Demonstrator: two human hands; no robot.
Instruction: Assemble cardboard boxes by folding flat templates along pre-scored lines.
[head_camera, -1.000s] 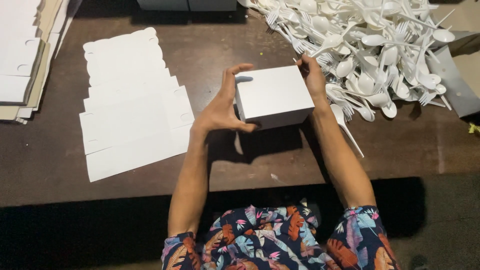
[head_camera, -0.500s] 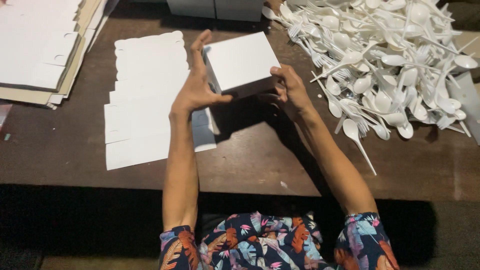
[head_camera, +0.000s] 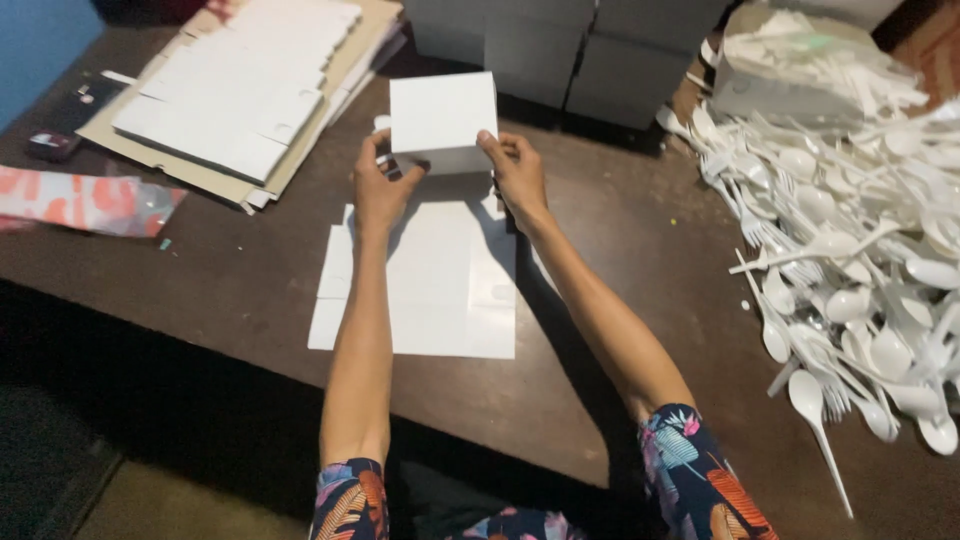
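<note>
A folded white cardboard box (head_camera: 442, 118) is held out over the far side of the dark wooden table (head_camera: 620, 260). My left hand (head_camera: 380, 185) grips its lower left side and my right hand (head_camera: 515, 170) grips its lower right corner. Both arms are stretched forward. Under them lies a small stack of flat white box blanks (head_camera: 430, 285). Just beyond the held box stand several finished grey-white boxes (head_camera: 570, 50) in a row.
A big heap of white plastic spoons and forks (head_camera: 860, 240) covers the right side of the table. A pile of flat blanks on cardboard sheets (head_camera: 240, 95) lies at the far left. A red patterned packet (head_camera: 90, 200) rests near the left edge.
Both hands have carried the white box forward, away from me, from above the flat blanks toward the row of boxes at the back. The view has shifted right to left accordingly.
</note>
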